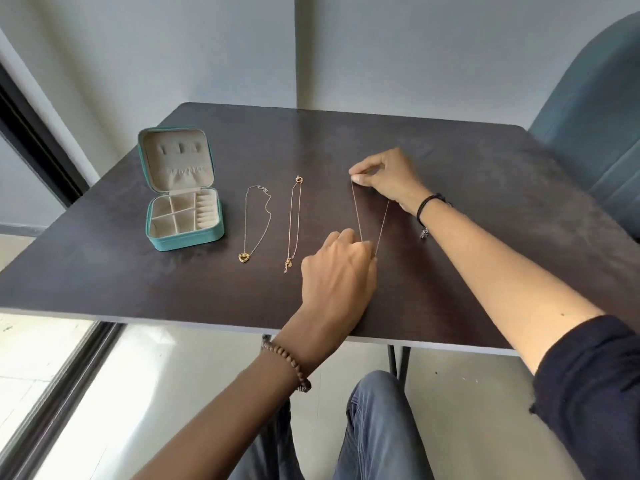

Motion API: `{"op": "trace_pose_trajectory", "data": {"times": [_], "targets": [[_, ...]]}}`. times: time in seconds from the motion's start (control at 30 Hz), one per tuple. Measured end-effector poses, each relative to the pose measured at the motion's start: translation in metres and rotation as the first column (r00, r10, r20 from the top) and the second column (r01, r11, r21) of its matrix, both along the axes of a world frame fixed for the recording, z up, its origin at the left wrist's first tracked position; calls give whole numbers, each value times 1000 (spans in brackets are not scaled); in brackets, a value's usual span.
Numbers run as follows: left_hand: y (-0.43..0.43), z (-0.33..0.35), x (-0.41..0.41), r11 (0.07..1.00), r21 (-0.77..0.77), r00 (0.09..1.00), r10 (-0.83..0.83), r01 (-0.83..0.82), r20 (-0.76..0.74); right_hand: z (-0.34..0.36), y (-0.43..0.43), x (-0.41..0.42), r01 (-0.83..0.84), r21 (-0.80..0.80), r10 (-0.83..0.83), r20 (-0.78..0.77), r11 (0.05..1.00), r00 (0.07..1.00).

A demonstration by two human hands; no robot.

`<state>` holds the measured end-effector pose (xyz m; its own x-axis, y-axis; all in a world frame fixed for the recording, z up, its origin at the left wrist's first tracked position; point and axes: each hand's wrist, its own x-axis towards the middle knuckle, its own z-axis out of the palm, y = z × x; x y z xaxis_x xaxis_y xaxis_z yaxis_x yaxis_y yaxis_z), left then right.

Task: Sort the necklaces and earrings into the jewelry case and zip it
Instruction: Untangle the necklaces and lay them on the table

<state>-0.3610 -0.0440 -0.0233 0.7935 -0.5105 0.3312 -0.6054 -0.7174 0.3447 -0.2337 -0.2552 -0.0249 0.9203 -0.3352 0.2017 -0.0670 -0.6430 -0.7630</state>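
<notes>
A teal jewelry case (183, 237) stands open at the table's left, lid upright, its beige compartments bare. Right of it lie two necklaces: one with a gold heart pendant (258, 223) and a thin gold chain (294, 223) with a round clasp at its far end. A third thin gold necklace (356, 213) is stretched between my hands. My right hand (384, 174) pinches its far end. My left hand (341, 271) grips its near end, fingers curled. No earrings are visible.
The dark wooden table (450, 271) carries everything; its front edge runs just above my knees. A teal chair (595, 116) stands at the right behind the table. A wall is close behind, and a dark window frame (38, 147) on the left.
</notes>
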Motion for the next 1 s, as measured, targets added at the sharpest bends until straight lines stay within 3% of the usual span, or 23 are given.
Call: {"op": "trace_pose_trajectory", "data": {"times": [0.4,0.77,1.0], "targets": [[-2,-2,5,1000,-19,1000,-14,13,-28,2,-9,10,-30,-166,34,21,986,999],[-5,-9,4,999,-54,997,1,3,81,2,-15,14,-49,-197,55,28,979,998],[-8,-11,2,996,-86,998,5,1,61,3,-15,15,-56,-214,51,-29,975,998]]}}
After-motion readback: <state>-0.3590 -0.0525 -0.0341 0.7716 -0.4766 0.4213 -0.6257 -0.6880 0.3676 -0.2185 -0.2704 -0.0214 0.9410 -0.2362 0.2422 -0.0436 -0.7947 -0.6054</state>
